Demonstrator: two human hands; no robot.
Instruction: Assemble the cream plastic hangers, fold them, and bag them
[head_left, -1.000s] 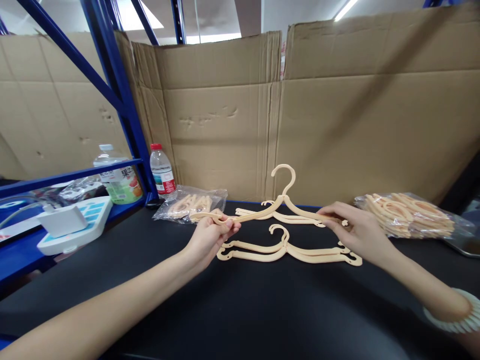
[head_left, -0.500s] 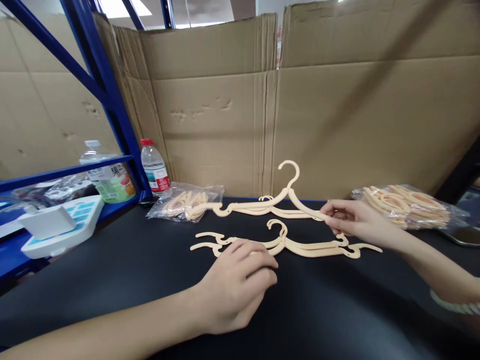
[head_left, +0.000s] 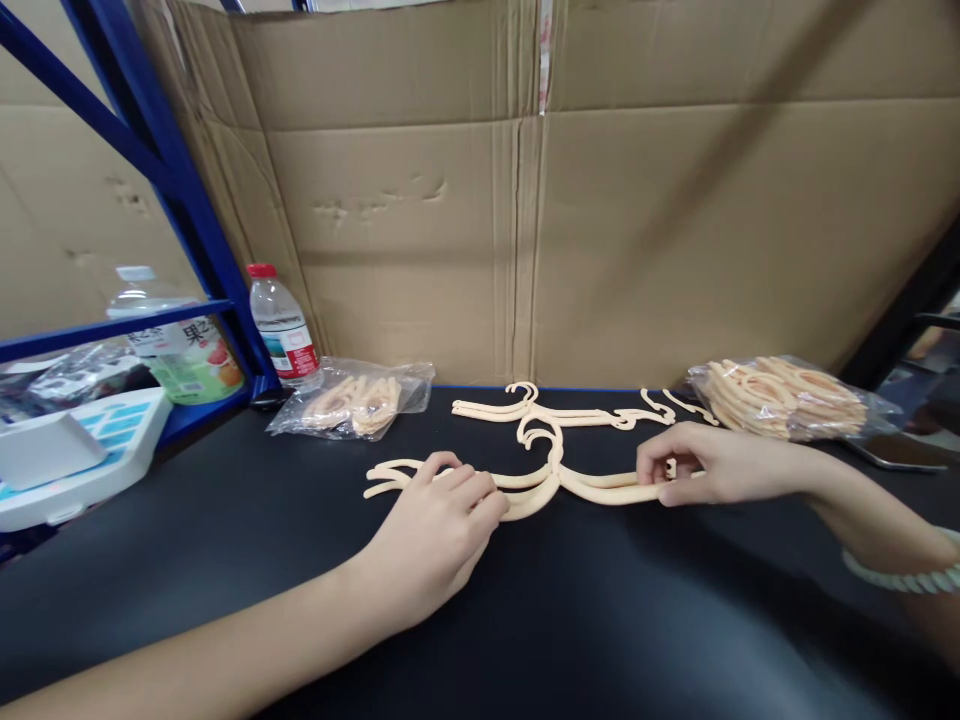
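- Lowered since the earlier head frame, the held hanger (head_left: 609, 495) meets the front hangers (head_left: 519, 482).
- Right hand (head_left: 701, 465) pinches its right end; left hand (head_left: 442, 530) curls over the left side, grip impossible to tell.
- Setting it well calls for level ends, aligned hooks (head_left: 557, 438).
- Left clear bag (head_left: 412, 384) holds beige pieces (head_left: 379, 403); right clear bag (head_left: 879, 405), a thicker stack (head_left: 759, 392).

passable: black tabletop (head_left: 585, 620) in front of near hangers (head_left: 555, 477) | blocked: rear cardboard (head_left: 412, 280), left hanger bag (head_left: 352, 403), right hanger bag (head_left: 780, 398)
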